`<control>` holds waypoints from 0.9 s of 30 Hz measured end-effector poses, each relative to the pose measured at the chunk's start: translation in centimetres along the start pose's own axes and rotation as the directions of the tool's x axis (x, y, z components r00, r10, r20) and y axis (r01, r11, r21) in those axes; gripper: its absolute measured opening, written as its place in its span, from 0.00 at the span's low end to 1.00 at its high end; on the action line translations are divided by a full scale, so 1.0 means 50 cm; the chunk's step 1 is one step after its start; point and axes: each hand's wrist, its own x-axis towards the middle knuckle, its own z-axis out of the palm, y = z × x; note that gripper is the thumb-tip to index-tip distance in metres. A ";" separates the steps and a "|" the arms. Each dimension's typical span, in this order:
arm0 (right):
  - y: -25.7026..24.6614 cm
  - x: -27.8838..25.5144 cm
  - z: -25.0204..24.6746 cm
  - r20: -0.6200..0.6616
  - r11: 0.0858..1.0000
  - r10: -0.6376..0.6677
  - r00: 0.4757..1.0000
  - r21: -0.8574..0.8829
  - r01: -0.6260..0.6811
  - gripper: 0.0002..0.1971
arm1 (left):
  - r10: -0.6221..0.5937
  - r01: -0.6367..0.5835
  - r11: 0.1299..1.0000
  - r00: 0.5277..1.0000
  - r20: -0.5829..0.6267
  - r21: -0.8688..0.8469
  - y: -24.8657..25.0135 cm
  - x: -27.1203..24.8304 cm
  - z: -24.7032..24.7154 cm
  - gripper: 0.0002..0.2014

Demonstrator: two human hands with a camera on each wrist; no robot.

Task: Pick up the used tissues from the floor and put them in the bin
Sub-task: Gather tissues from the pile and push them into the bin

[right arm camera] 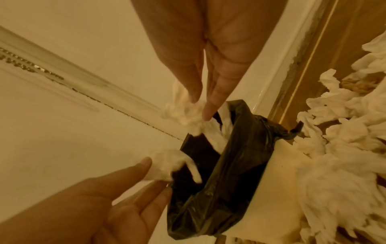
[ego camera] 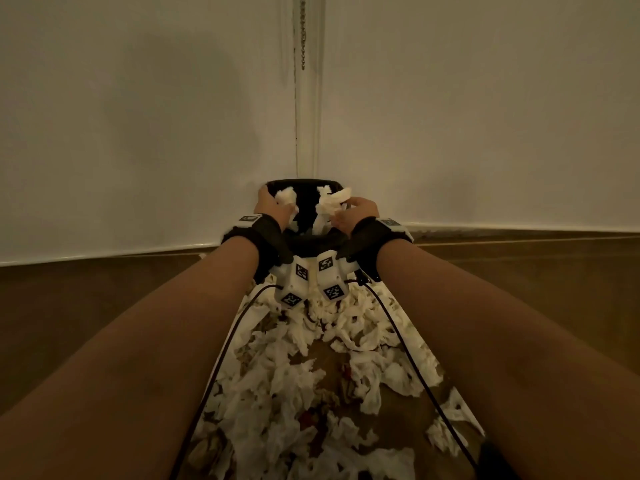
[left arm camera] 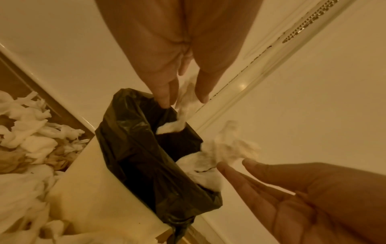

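A bin with a black liner (ego camera: 304, 237) stands in the wall corner; its cream body (left arm camera: 100, 189) shows in the wrist views. Both hands hover over its mouth. My left hand (ego camera: 273, 202) pinches a crumpled white tissue wad (ego camera: 285, 196) between thumb and fingertips (left arm camera: 183, 100), and part of the wad hangs into the liner (left arm camera: 133, 148). My right hand (ego camera: 355, 211) pinches a larger tissue wad (ego camera: 330, 201) the same way (right arm camera: 201, 107), just above the liner's rim (right arm camera: 240, 165). Several more used tissues (ego camera: 311, 375) lie heaped on the floor in front of the bin.
Two white walls meet behind the bin, with a vertical trim and a hanging bead chain (ego camera: 303, 29). Brown wooden floor (ego camera: 104, 306) runs along a white skirting board. Black cables (ego camera: 221, 358) trail from the wrist cameras over the tissue heap.
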 end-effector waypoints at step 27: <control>0.363 -0.307 -0.017 0.342 0.605 0.243 0.908 -0.785 0.133 0.12 | -0.178 0.041 0.942 0.903 0.390 0.334 -0.268 -0.316 0.145 0.14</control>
